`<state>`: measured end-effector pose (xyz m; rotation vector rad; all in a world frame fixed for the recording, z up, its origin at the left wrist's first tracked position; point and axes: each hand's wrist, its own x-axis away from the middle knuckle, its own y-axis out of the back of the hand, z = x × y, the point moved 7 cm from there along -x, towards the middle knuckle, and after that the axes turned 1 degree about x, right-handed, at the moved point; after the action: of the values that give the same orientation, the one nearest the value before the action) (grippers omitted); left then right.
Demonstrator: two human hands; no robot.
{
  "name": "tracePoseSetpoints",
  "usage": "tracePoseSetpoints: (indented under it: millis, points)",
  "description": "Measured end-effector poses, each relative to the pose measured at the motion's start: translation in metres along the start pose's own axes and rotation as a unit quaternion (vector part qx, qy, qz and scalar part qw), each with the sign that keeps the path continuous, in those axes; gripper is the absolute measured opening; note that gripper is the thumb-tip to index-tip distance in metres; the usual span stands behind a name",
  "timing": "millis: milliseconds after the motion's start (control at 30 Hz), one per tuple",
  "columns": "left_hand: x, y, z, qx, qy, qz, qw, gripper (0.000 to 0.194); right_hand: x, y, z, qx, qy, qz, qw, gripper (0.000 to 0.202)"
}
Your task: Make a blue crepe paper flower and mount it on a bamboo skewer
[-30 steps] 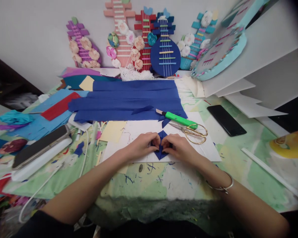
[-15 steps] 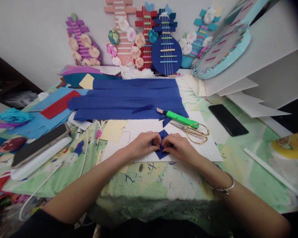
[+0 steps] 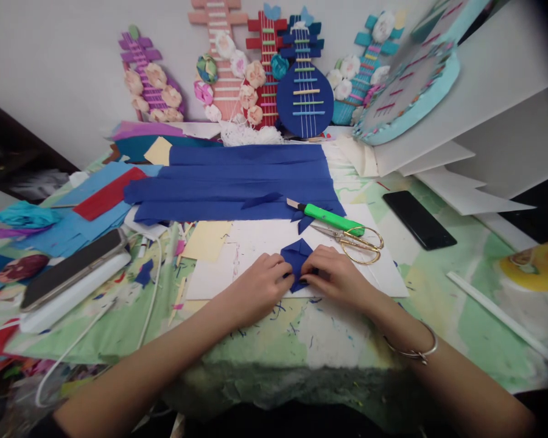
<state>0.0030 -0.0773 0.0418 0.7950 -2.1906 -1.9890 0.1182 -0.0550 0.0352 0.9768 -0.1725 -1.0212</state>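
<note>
A small folded piece of blue paper (image 3: 298, 255) lies on the white board (image 3: 251, 240) near the table's front edge. My left hand (image 3: 269, 281) has curled fingers on its lower left side. From the right, my right hand (image 3: 329, 271) pinches its right edge between thumb and fingers. Just beyond it are gold-handled scissors (image 3: 363, 245) and a green cutter (image 3: 333, 219) with its blade out. Long blue paper strips (image 3: 237, 173) are spread behind the board.
A black phone (image 3: 419, 220) lies at the right, near a white stick (image 3: 502, 316). Another phone (image 3: 73, 267) rests on a white block at the left, beside a cable. Decorated instrument shapes (image 3: 305, 97) lean against the wall.
My left hand has moved down and left along the blue paper, turning more knuckles-up. My right hand has shifted slightly right. More of the blue paper's top shows between them.
</note>
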Motion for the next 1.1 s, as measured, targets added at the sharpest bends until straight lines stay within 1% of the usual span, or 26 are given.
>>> tracePoseSetpoints:
  millis: [33,100,167,300,367,467,600,767,833,967,1100]
  points:
    - [0.003,-0.001,-0.002,-0.019,0.005,-0.002,1.000,0.027,0.002,0.001,-0.001,-0.011,-0.005,0.011,1.000,0.003]
    - [0.010,-0.003,-0.006,-0.043,0.018,-0.009,0.999,0.029,0.005,0.004,-0.004,-0.033,-0.017,0.029,0.999,0.014]
    - [0.016,-0.005,-0.007,-0.053,0.031,-0.020,0.998,0.031,0.008,0.005,-0.008,-0.047,-0.024,0.046,0.998,0.017]
    - [0.022,-0.008,-0.005,-0.050,0.046,-0.041,0.997,0.036,0.010,0.006,-0.010,-0.051,-0.010,0.055,0.997,0.008]
    - [0.022,-0.008,-0.005,-0.048,0.044,-0.047,0.997,0.037,0.009,0.006,-0.007,-0.051,-0.001,0.052,0.997,0.006]
    - [0.022,-0.009,-0.005,-0.055,0.040,-0.044,0.997,0.038,0.006,0.004,-0.002,-0.044,0.002,0.042,0.998,0.008]
    - [0.024,-0.011,-0.006,-0.062,0.044,-0.027,0.997,0.039,0.004,0.002,-0.002,-0.022,-0.014,0.012,1.000,0.012]
    - [0.026,-0.012,-0.006,-0.074,0.047,-0.010,0.996,0.038,0.003,-0.001,-0.004,-0.017,-0.009,-0.018,1.000,0.015]
    - [0.026,-0.012,-0.007,-0.083,0.041,-0.006,0.996,0.037,0.003,-0.001,-0.005,-0.013,-0.025,-0.022,0.999,0.013]
    - [0.027,-0.012,-0.008,-0.093,0.029,-0.011,0.995,0.035,0.003,-0.001,-0.009,-0.009,-0.081,-0.027,0.996,0.013]
    - [0.028,-0.008,-0.010,-0.098,0.022,-0.032,0.994,0.031,0.003,0.000,-0.007,-0.009,-0.093,-0.028,0.995,0.010]
